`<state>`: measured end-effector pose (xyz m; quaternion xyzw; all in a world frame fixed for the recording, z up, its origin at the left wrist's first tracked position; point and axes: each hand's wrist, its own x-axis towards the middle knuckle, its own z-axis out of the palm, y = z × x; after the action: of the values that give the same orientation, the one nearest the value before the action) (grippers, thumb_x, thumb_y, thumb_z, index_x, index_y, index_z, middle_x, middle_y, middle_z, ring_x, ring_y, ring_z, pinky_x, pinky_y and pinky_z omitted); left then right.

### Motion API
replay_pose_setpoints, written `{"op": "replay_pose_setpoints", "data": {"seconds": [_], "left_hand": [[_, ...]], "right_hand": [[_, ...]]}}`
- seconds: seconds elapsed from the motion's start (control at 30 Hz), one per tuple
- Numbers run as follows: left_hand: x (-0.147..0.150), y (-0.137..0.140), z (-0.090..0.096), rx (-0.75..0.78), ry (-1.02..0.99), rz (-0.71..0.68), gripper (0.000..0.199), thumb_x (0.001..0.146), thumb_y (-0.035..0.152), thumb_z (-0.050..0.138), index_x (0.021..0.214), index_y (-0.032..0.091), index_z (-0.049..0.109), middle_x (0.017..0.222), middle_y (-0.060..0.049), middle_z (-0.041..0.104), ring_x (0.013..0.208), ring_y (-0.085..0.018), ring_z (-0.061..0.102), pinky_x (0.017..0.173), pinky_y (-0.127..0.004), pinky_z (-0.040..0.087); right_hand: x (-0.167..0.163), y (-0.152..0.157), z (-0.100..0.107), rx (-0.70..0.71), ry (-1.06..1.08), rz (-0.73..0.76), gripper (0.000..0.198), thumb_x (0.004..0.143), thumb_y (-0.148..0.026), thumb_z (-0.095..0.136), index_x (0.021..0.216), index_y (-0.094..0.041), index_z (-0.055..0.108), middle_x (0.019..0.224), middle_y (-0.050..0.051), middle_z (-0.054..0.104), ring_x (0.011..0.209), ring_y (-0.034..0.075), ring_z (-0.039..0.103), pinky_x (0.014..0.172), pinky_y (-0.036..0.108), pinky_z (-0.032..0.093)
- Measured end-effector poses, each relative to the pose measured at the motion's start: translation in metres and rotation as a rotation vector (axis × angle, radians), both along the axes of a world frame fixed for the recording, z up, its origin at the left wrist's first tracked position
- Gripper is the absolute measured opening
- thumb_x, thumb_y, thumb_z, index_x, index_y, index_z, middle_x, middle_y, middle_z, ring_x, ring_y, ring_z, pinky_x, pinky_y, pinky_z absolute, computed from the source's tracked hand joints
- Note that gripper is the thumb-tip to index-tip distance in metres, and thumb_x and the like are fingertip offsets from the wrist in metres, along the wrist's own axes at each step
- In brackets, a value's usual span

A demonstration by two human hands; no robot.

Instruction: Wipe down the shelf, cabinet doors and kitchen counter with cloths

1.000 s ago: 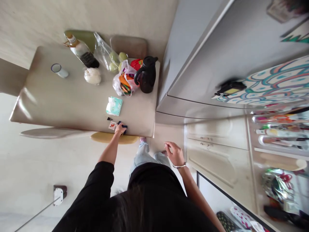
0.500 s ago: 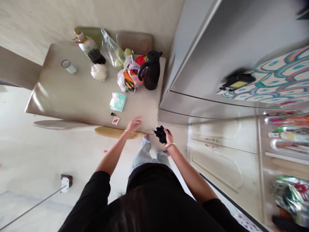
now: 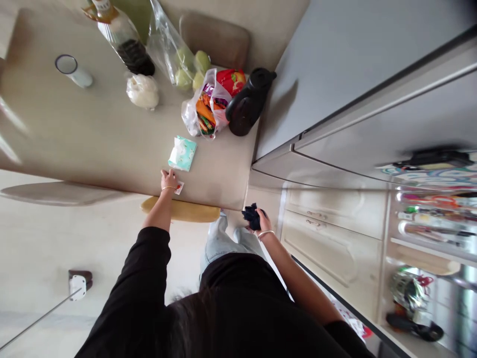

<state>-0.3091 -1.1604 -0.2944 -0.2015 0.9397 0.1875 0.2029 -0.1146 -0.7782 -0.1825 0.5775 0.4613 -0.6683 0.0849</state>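
With right hand (image 3: 261, 220) clasping dark bundle (image 3: 252, 217), shifts freed left hand (image 3: 169, 179) along near table edge (image 3: 223, 193), beside card (image 3: 179, 188); cannot tell its grip.

A beige surface (image 3: 115, 134) fills the upper left, pale streaks of light glaring at its left end. Along its near edge stand a yellow chair (image 3: 197, 211) and a grey chair (image 3: 55, 193); a brown chair (image 3: 214, 42) sits beyond the far edge. Just past the right end rises a grey fridge (image 3: 346, 54). Cream cabinets (image 3: 328, 248) with panelled doors and small metal handles (image 3: 316, 222) line the right. The floor (image 3: 33, 238) is pale and softly lit.
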Motion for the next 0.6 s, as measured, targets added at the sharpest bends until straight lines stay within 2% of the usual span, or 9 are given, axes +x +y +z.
{"op": "replay_pose_setpoints", "data": {"seconds": [0.13, 0.23, 0.33, 0.43, 0.5, 0.6], "left_hand": [[0.004, -0.013, 0.001, 0.013, -0.038, -0.048, 0.029, 0.102, 0.021, 0.040, 0.124, 0.009, 0.055, 0.137, -0.019, 0.047, 0.105, -0.022, 0.061, 0.098, -0.035, 0.048], [0.008, -0.027, 0.005, -0.017, -0.072, -0.028, 0.030, 0.101, 0.016, 0.034, 0.121, 0.005, 0.054, 0.132, -0.022, 0.052, 0.109, -0.024, 0.061, 0.098, -0.034, 0.048], [0.014, -0.035, 0.010, -0.015, -0.140, -0.030, 0.030, 0.100, 0.016, 0.031, 0.114, 0.009, 0.057, 0.119, -0.021, 0.062, 0.111, -0.027, 0.062, 0.096, -0.036, 0.048], [0.022, -0.032, 0.013, 0.004, -0.201, -0.066, 0.029, 0.099, 0.036, 0.048, 0.115, 0.013, 0.057, 0.118, -0.019, 0.066, 0.111, -0.031, 0.064, 0.092, -0.038, 0.049], [0.026, -0.026, 0.014, -0.003, -0.220, -0.085, 0.051, 0.090, 0.047, 0.065, 0.126, 0.013, 0.053, 0.126, -0.021, 0.064, 0.115, -0.035, 0.063, 0.094, -0.040, 0.048], [0.030, -0.014, 0.013, -0.034, -0.234, -0.081, 0.074, 0.080, 0.044, 0.078, 0.138, 0.011, 0.046, 0.134, -0.024, 0.060, 0.120, -0.038, 0.061, 0.095, -0.041, 0.047]], "right_hand": [[-0.035, -0.038, 0.004, -0.053, 0.059, 0.107, 0.034, 0.074, -0.045, 0.080, 0.086, -0.023, 0.058, 0.062, -0.004, 0.069, 0.049, 0.018, 0.065, 0.041, 0.027, 0.052], [-0.059, -0.065, 0.007, -0.098, 0.109, 0.181, 0.036, 0.070, -0.047, 0.082, 0.085, -0.023, 0.059, 0.066, -0.004, 0.071, 0.053, 0.018, 0.067, 0.042, 0.028, 0.053], [-0.075, -0.086, 0.010, -0.132, 0.147, 0.244, 0.036, 0.070, -0.048, 0.082, 0.085, -0.024, 0.060, 0.066, -0.005, 0.070, 0.055, 0.018, 0.067, 0.044, 0.028, 0.054], [-0.082, -0.099, 0.013, -0.153, 0.157, 0.292, 0.037, 0.071, -0.049, 0.081, 0.086, -0.024, 0.059, 0.065, -0.005, 0.069, 0.056, 0.018, 0.067, 0.045, 0.028, 0.054], [-0.082, -0.102, 0.014, -0.160, 0.151, 0.311, 0.037, 0.072, -0.050, 0.081, 0.086, -0.023, 0.058, 0.066, -0.004, 0.069, 0.056, 0.019, 0.068, 0.045, 0.028, 0.054], [-0.079, -0.099, 0.013, -0.153, 0.140, 0.320, 0.037, 0.072, -0.050, 0.080, 0.087, -0.023, 0.058, 0.066, -0.004, 0.069, 0.056, 0.019, 0.068, 0.045, 0.030, 0.055]]}}
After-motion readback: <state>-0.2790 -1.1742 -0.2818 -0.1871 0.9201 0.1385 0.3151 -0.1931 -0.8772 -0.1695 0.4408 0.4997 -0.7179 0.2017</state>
